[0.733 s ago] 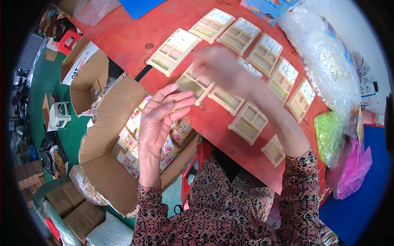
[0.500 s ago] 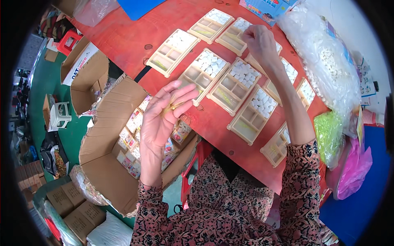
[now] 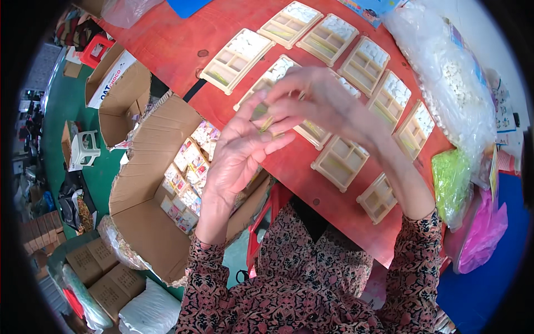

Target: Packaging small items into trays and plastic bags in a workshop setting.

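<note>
Thin yellow sticks [image 3: 267,123] lie between the thumb and curled fingers of my left hand [image 3: 233,150], held up over the near edge of the table. My right hand [image 3: 322,100], smeared by motion, reaches across to them with its fingertips at the sticks. Whether it grips any cannot be made out. Below and beyond both hands stand several cream compartment trays, such as one tray [image 3: 236,61] at the left and another tray [image 3: 364,65] farther right. White cubes fill one end of the trays; thin yellow-green sticks lie in some. My right hand and forearm cover parts of the middle trays.
The red tabletop [image 3: 183,50] carries the trays. A big clear bag of white cubes [image 3: 445,72] lies at the right, beside a bag of bright green pieces [image 3: 451,181] and a pink bag [image 3: 481,234]. Left of the table, an open cardboard box [image 3: 144,195] contains small printed packs.
My right hand has come back from the far trays to my left hand. My left hand has moved slightly up and right, its fingers more curled around the yellow sticks.
</note>
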`<action>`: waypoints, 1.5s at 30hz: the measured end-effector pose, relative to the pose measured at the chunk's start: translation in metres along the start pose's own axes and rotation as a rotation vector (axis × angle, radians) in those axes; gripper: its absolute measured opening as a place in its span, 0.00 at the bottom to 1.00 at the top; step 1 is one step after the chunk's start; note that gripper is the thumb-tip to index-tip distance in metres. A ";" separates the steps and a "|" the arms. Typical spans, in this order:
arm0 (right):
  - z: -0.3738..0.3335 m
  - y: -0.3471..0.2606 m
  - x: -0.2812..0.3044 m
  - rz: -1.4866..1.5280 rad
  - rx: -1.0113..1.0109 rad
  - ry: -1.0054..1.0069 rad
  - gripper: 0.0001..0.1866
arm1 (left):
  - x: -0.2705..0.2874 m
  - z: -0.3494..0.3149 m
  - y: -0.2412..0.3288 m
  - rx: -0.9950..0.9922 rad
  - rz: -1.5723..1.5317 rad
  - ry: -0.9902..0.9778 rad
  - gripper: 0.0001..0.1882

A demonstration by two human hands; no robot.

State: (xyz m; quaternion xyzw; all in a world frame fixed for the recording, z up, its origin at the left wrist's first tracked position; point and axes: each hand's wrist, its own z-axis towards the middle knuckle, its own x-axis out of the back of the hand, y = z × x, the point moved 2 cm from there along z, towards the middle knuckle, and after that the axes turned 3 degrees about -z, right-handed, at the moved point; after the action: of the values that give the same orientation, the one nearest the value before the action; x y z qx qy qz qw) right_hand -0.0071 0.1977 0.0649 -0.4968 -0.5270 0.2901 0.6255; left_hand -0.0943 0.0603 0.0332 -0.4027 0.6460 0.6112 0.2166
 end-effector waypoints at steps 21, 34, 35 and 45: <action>-0.056 0.045 0.091 -0.897 -0.089 0.527 0.04 | -0.004 -0.004 -0.012 0.086 -0.074 0.002 0.24; -0.060 0.061 0.074 -0.948 0.014 0.652 0.02 | 0.010 -0.013 -0.008 -0.012 -0.050 0.072 0.22; -0.061 0.046 0.065 -0.909 -0.064 0.569 0.04 | 0.009 -0.015 -0.005 -0.024 -0.089 0.083 0.23; -0.100 -0.013 -0.051 -0.836 0.386 0.532 0.12 | -0.036 -0.009 -0.043 0.241 -0.221 0.157 0.28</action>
State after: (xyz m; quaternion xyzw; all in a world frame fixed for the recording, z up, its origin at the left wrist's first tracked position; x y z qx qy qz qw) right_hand 0.0719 0.1166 0.0627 -0.1767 -0.4404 -0.0283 0.8798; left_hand -0.0375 0.0637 0.0360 -0.4890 0.6811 0.4687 0.2780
